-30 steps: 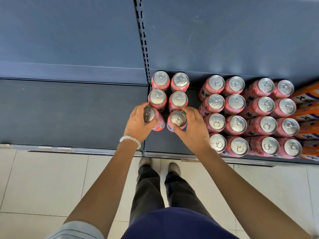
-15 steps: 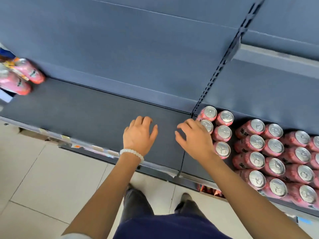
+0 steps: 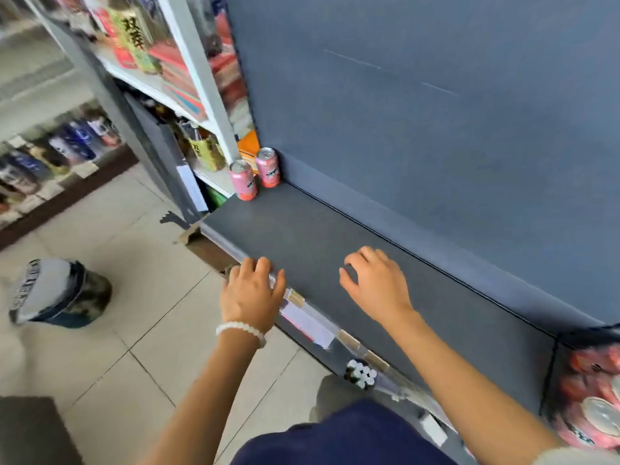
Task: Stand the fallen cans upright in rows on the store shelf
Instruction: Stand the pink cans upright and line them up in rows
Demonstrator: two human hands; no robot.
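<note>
**A:** So which step is going on here? Both hands are looking empty. The left hand (image 3: pixel 252 289) is hovering over the shelf (image 3: pixel 335 236) front edge with fingers relaxed, and the right hand (image 3: pixel 375 283) is hanging loose over the bare shelf, gripping nothing.

**B:** I'm guessing it's a reach toward more cans. Two pink cans (image 3: pixel 255 174) are sitting at the shelf's far left end, well apart from both hands. They're looking upright-ish to me, hard to say. The next move is probably calling for a long reach left, then carrying them toward the blurry pink stack (image 3: pixel 590 397) at the right.
</note>
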